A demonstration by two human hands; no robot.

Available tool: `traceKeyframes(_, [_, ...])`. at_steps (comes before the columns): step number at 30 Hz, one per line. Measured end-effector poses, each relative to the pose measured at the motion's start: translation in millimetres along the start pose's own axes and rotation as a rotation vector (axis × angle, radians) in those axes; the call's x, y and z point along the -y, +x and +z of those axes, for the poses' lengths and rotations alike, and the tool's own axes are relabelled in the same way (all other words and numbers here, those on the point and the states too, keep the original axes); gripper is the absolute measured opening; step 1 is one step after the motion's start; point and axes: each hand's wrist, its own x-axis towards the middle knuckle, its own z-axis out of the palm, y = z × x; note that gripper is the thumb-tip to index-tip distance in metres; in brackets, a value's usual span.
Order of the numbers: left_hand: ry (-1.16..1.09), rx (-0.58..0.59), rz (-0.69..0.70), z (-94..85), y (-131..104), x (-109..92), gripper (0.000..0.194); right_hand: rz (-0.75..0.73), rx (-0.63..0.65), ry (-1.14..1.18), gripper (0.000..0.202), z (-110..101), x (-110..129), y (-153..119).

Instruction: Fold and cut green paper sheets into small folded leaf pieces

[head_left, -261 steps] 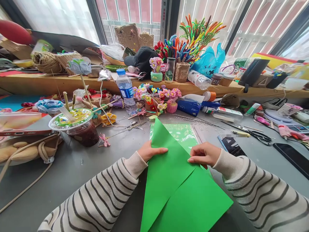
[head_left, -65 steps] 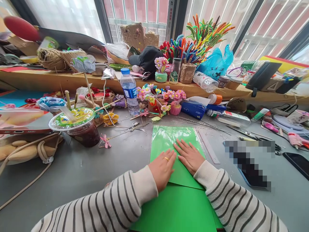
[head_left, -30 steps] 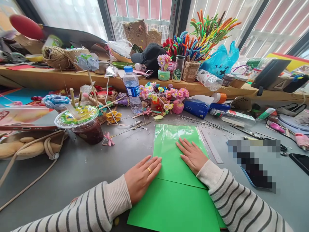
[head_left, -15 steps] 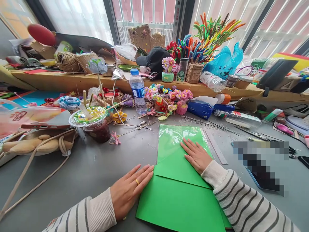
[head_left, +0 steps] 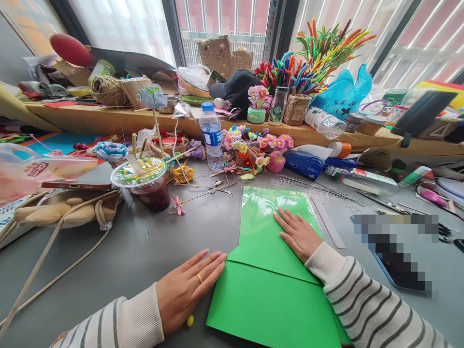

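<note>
Green paper or card [head_left: 271, 302] lies on the grey table in front of me, its upper layer ending in a slanted edge across the middle. The upper part of the green [head_left: 259, 205] shows through a glossy clear plastic sleeve. My right hand [head_left: 299, 234] rests flat on the sleeve and paper, fingers slightly spread. At the paper's left corner lies my left hand [head_left: 190, 287], fingers stretched out, with a ring on one finger. Its fingertips are at or just beside the edge; contact is hard to tell. Beside that palm is a small yellow bit [head_left: 190, 320].
Right of the sleeve lie a ruler [head_left: 328, 222] and a blurred-out phone [head_left: 398, 266]. At left stand a lidded drink cup [head_left: 148, 193] and a bag with cords [head_left: 65, 212]. A water bottle [head_left: 212, 140], crocheted flowers [head_left: 275, 142] and a blue tissue pack [head_left: 303, 165] sit behind.
My left hand has slid a little left and toward me, uncovering the paper's corner and more of the yellow bit. My right hand stays flat. The whole view has shifted slightly.
</note>
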Motion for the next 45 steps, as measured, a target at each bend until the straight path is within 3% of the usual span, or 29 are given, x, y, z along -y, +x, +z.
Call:
traceKeyframes(5, [0.03,-0.031,0.011,-3.8,-3,0,0.056,0.0,-0.013,0.006,0.048,0,1,0])
traceKeyframes(9, [0.009,-0.156,-0.001,-9.6,-1,2,0.048,0.005,-0.026,0.012,0.047,0,2,0])
traceKeyframes(12, [-0.088,-0.247,-0.198,-14.9,17,7,0.032,0.0,-0.024,0.015,0.048,-1,2,1])
traceKeyframes(13, [-0.152,-0.238,-0.313,-16.5,26,9,0.026,-0.003,-0.023,0.018,0.048,-2,2,1])
traceKeyframes(16, [-0.468,-0.058,-0.567,-18.6,56,15,0.028,-0.001,-0.045,0.04,0.048,-3,2,0])
traceKeyframes(20, [-0.635,0.087,-0.62,-13.3,82,18,0.032,-0.002,-0.116,0.097,0.05,-2,3,0])
traceKeyframes(25, [-0.688,0.161,-0.605,-6.9,90,23,0.025,-0.001,-0.202,0.207,0.052,-4,-8,-2])
traceKeyframes(28, [-0.749,0.138,-0.623,-9.7,90,37,0.027,0.121,-0.386,0.334,0.052,-10,-28,-9])
traceKeyframes(30, [-0.799,0.121,-0.65,-14.2,89,48,0.028,0.31,-0.53,0.477,0.051,-16,-42,-16])
traceKeyframes(32, [-0.881,0.092,-0.666,-19.9,89,57,0.028,0.497,-0.576,0.634,0.05,-21,-51,-24])
traceKeyframes(35, [-1.005,0.0,-0.709,-27.3,89,63,0.027,0.589,-0.431,0.826,0.045,-27,-51,-32])
traceKeyframes(38, [-1.053,-0.059,-0.763,-29.5,90,62,0.026,0.496,-0.236,1.013,0.04,-32,-37,-33])
traceKeyframes(45, [-1.128,-0.04,-0.774,-25.7,93,55,0.028,0.508,-0.13,1.12,0.031,-38,-15,-28])
